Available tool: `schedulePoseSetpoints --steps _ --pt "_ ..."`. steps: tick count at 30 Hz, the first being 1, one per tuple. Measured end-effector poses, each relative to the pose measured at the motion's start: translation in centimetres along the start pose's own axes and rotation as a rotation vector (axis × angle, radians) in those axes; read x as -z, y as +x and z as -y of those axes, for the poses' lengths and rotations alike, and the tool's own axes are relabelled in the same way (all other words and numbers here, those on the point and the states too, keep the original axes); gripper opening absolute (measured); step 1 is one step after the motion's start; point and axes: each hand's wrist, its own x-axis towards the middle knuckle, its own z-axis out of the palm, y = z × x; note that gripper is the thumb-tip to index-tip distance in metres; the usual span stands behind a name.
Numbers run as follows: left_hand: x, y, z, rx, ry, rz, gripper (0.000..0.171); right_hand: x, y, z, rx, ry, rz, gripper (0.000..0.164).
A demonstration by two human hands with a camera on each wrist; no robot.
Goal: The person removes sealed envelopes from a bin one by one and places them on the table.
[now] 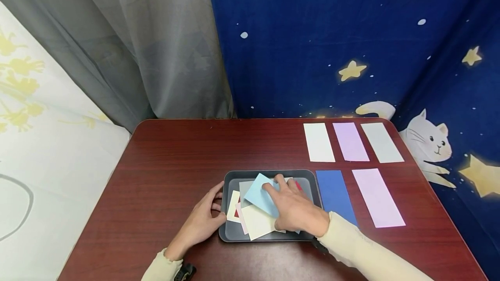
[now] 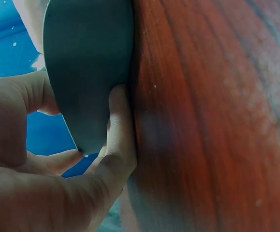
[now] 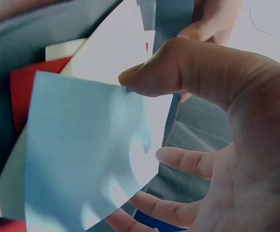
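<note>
Light-blue card atop the card pile in the dark-gray tray: we see the right hand gripping it, the left hand holding the tray; cards clinging beneath could drag along.

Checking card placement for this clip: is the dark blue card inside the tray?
No, the head view shows the dark blue card lying on the table, to the right of the tray.

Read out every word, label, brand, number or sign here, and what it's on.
None that I can read.
The light blue card and the cards on the table show no writing.
The blue curtain bears only pictures, such as the cat.
Anything on the black wristbands is too small to tell.
</note>
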Motion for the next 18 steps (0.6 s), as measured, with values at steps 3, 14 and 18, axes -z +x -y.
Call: schedulePoseSetpoints --steps 3,14,18 --pt "0.0 0.0 0.0 0.002 -0.001 -0.001 0.084 0.6 -0.2 -0.3 -0.020 -0.017 -0.008 0.091" --pt "0.0 0.0 -0.1 0.003 -0.001 0.002 0.084 2.9 -0.9 -2.0 -0.063 -0.080 -0.095 0.091" --pt "0.0 0.0 -0.1 0.005 0.003 0.001 0.083 3.5 -1.2 -2.9 -0.072 -0.063 -0.113 0.091"
